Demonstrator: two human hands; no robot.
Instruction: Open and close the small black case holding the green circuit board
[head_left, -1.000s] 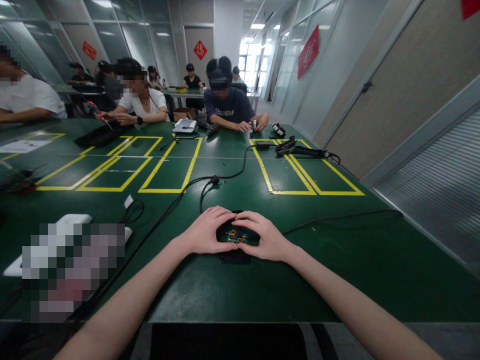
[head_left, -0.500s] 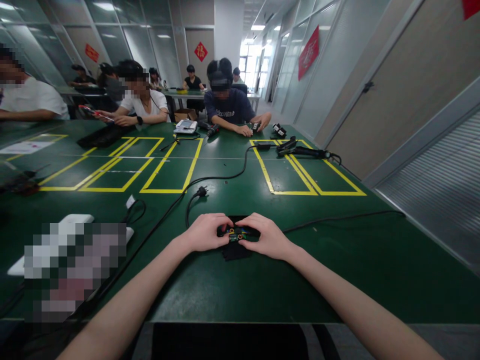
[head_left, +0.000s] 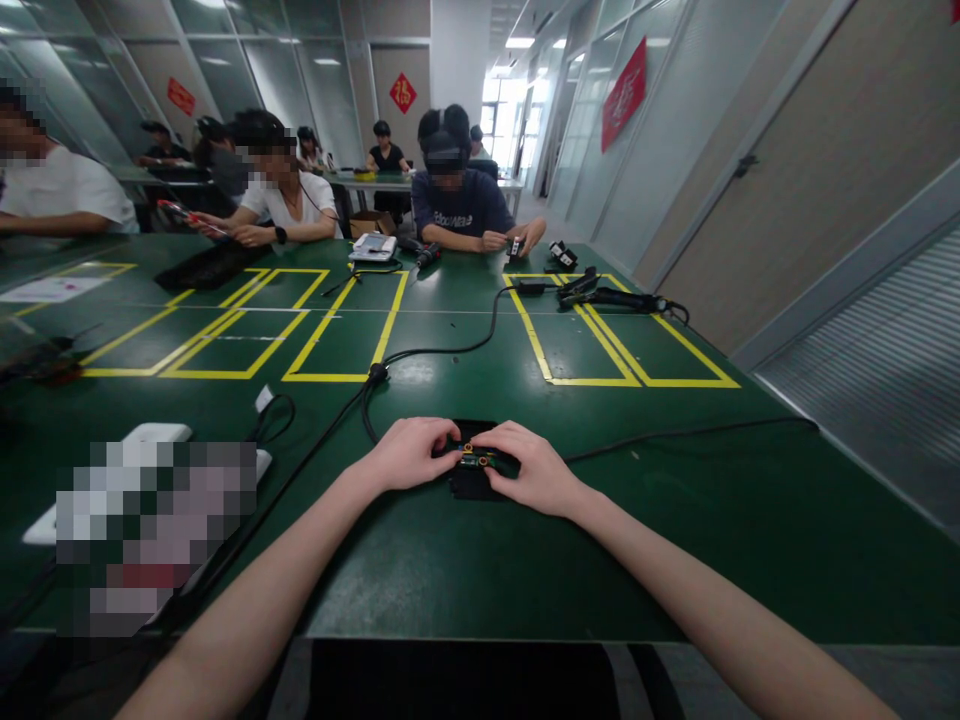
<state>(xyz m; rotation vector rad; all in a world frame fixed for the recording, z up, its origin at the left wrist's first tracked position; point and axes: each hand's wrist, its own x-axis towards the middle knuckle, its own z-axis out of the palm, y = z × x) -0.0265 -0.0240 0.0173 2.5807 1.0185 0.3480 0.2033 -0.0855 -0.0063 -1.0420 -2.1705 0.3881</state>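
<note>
Close to the table's front edge, a small green circuit board (head_left: 474,461) with round copper-coloured coils lies between my hands. Under and around it is a flat black casing (head_left: 476,487), partly hidden by my fingers. My left hand (head_left: 409,455) pinches the board's left side between thumb and fingers. On the opposite side, my right hand (head_left: 531,468) grips the board with curled fingers and thumb. A black power plug (head_left: 377,373) on its cable lies just beyond my left hand.
A white power strip (head_left: 161,436) and blurred-out items lie at the left. Black cables cross the green table (head_left: 675,560). A black handheld tool (head_left: 615,299) rests at the far right. Opposite me, a person in a dark shirt (head_left: 465,205) handles a small part; a power drill (head_left: 428,256) lies nearby.
The power plug has shifted left and turned onto the cable. My left hand has moved slightly, and more of the black casing shows beyond the board.
</note>
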